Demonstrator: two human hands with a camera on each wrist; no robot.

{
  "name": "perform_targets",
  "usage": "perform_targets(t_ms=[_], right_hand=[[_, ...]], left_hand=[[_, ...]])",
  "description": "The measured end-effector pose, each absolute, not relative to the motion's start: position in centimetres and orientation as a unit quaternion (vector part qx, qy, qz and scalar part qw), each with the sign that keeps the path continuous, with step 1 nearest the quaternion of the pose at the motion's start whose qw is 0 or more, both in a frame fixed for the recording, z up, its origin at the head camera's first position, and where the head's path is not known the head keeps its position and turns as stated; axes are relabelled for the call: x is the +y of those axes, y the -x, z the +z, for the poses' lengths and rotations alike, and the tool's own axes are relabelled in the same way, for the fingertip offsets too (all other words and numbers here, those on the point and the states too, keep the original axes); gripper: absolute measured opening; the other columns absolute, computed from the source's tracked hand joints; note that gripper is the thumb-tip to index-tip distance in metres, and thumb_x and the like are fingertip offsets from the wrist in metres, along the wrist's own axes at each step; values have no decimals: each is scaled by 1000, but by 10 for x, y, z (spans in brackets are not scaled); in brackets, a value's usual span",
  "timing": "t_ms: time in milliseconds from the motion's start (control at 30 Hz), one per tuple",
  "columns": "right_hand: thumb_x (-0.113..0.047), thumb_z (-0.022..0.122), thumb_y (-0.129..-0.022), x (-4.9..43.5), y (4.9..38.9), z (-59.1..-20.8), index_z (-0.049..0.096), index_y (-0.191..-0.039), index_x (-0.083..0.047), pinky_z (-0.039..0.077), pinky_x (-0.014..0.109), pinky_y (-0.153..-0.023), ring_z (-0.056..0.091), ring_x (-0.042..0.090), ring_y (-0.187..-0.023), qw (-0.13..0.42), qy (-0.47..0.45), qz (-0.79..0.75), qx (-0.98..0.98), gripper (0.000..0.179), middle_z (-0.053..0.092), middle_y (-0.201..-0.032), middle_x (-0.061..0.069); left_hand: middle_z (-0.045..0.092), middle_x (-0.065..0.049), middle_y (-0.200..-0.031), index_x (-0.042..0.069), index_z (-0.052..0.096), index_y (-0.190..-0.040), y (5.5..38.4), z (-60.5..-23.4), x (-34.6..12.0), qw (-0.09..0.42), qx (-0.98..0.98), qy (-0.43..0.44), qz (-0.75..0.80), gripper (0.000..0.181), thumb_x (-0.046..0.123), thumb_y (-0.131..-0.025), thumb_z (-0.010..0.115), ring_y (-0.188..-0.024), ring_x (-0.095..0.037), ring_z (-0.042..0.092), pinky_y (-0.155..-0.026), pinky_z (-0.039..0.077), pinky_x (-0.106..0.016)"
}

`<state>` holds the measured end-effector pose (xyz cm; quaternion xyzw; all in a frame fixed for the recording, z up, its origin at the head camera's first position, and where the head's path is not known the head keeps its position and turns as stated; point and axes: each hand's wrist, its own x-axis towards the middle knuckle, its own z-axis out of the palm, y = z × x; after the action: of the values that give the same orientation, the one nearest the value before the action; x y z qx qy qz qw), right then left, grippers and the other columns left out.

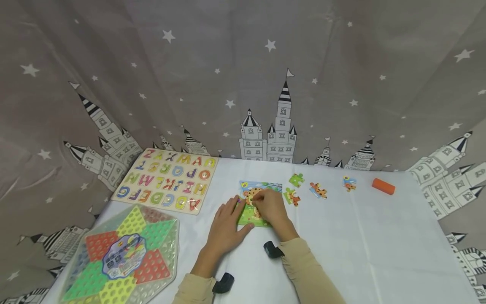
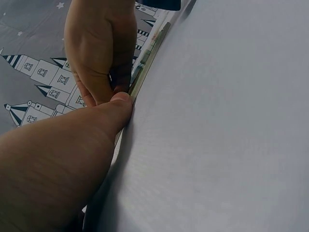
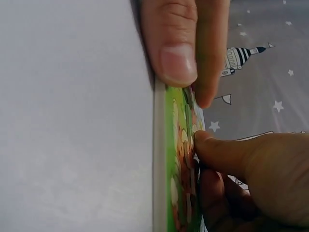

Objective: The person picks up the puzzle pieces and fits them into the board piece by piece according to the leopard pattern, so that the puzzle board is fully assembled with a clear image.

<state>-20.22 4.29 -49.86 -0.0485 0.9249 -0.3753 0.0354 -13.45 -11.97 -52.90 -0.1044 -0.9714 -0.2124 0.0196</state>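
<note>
A small jigsaw puzzle board [image 1: 253,218] with a green and blue picture of a spotted animal lies flat at the table's middle. My left hand [image 1: 226,228] rests at its left side, fingers extended over the edge and thumb along the near edge. Over the picture, my right hand [image 1: 270,207] has its fingers curled and its thumb and fingertips pinching a puzzle piece at the board's surface; the piece is mostly hidden. Seen edge-on in the right wrist view, the board [image 3: 176,193] shows pieces standing slightly proud near the right thumb [image 3: 210,145].
Right of the board lie several loose puzzle pieces [image 1: 296,180], then an orange cylinder [image 1: 383,186]. An alphabet board [image 1: 161,181] sits at the back left, with a hexagonal Chinese checkers set [image 1: 125,253] in front. A castle-print curtain [image 1: 212,84] hangs behind the table.
</note>
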Motion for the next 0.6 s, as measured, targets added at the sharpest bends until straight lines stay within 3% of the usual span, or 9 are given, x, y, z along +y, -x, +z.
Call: perform_targets(t_ms=[200, 333, 467, 600], right_hand=[[-19, 77, -91, 49, 202, -498, 82, -97, -14, 60, 43, -92, 71, 26, -105, 50, 76, -372, 924, 9, 78, -107, 5], [-21, 76, -92, 70, 200, -501, 80, -105, -14, 60, 39, -86, 72, 21, -96, 22, 75, -403, 912, 15, 77, -105, 5], [-23, 77, -92, 102, 200, -506, 76, -115, -10, 56, 31, -77, 67, 17, -87, -14, 2, -431, 902, 27, 74, -100, 6], [-28, 77, -91, 129, 201, -513, 66, -131, -2, 53, 38, -82, 61, 26, -96, -27, -62, -403, 913, 48, 64, -112, 15]], left_hand=[[31, -10, -168, 15, 44, -156, 134, -528, -121, 19, -972, 103, -211, 76, 53, -94, 66, -156, -31, 28, -130, 21, -49], [30, -10, -168, 15, 44, -156, 135, -529, -120, 20, -971, 103, -213, 77, 53, -93, 66, -156, -32, 28, -130, 21, -50], [30, -10, -168, 16, 43, -156, 135, -531, -119, 16, -971, 98, -219, 78, 55, -92, 67, -156, -32, 28, -130, 21, -50], [29, -8, -169, 18, 42, -157, 136, -531, -117, 9, -971, 91, -222, 80, 56, -92, 67, -157, -30, 26, -131, 19, -48]])
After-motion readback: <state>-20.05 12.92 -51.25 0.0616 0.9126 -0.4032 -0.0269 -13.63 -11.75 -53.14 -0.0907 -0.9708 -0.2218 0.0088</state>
